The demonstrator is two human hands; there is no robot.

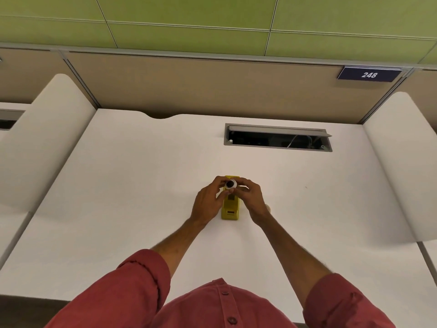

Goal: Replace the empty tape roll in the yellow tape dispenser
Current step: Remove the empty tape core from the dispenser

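Observation:
The yellow tape dispenser lies lengthwise on the white desk, its cutter end toward me. Above its far end, both hands hold a small white tape roll with a dark core. My left hand pinches the roll from the left with thumb and fingers. My right hand grips it from the right. The roll's lower part and the dispenser's far end are hidden by my fingers. A small pale object peeks out behind my right wrist; I cannot tell what it is.
An open cable tray with wires is recessed in the desk at the back right. White side dividers flank the desk, and a beige partition with a "248" sign stands behind.

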